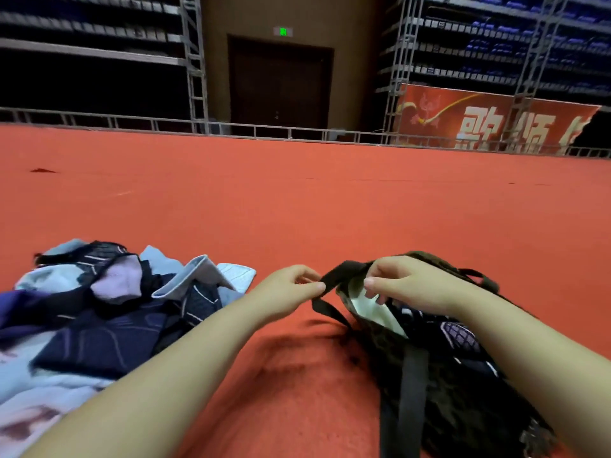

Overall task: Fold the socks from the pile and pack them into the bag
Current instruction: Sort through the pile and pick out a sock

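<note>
A pile of socks (109, 312) in dark navy, pale blue and lilac lies on the red floor at the lower left. A dark patterned bag (463, 391) with black straps sits at the lower right, its mouth open and its pale lining showing. A dark patterned sock (459, 332) lies inside it. My left hand (287, 292) pinches a black strap of the bag at its left rim. My right hand (410, 285) grips the bag's upper rim and holds the mouth apart.
The red carpet (297, 200) stretches far ahead to a low metal railing (264, 130). Behind it stand a dark door, truss towers, tiered seating and a red banner (489, 123).
</note>
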Demonstrator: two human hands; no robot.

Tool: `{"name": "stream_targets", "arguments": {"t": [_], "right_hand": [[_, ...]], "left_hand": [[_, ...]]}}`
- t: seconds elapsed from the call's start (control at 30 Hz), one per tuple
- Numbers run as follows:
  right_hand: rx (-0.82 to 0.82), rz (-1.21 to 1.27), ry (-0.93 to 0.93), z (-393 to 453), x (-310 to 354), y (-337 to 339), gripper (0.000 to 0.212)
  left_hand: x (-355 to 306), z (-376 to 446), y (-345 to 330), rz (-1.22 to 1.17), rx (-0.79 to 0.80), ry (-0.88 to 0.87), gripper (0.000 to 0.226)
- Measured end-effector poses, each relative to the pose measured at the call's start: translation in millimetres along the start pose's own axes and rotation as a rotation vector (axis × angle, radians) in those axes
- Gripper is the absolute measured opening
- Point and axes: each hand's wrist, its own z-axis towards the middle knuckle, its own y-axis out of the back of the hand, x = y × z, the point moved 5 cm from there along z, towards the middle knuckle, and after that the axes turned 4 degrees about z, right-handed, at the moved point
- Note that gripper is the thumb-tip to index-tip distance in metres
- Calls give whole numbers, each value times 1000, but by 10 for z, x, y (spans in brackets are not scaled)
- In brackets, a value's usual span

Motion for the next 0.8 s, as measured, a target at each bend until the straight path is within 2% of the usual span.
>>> {"name": "stream_targets", "arguments": {"t": [0.13, 0.27, 0.4, 0.47, 0.5, 0.6, 0.67, 0.73, 0.8], "right_hand": [[108, 58, 62, 177, 421, -587, 19], [229, 67, 99, 457, 682, -1256, 15], [321, 31, 80, 709, 724, -1827, 15], [265, 3, 63, 849, 680, -1987, 19], [184, 15, 62, 915, 662, -2019, 19], [-208, 178, 12, 1087, 621, -1961, 14], [-372, 298, -125, 1167, 541, -1949, 25], [-318, 490, -263, 1251, 449, -2061, 36], [-211, 669, -278, 1294, 434, -2225, 35]], "left_hand": [[447, -417, 243, -90, -41, 69, 16], [979, -846, 389, -257, -39, 151, 9], [1444, -1135, 562, -347, -152, 230, 14], [1556, -1197, 604, -432, -207, 211, 16], [1584, -1204, 612, -443, -227, 194, 16], [1617, -1168, 622, -428, -271, 122, 18], [1652, -1140, 617, -425, -296, 107, 18], [1656, -1138, 609, -426, -311, 90, 18], [1663, -1128, 617, -388, -341, 74, 16]]}}
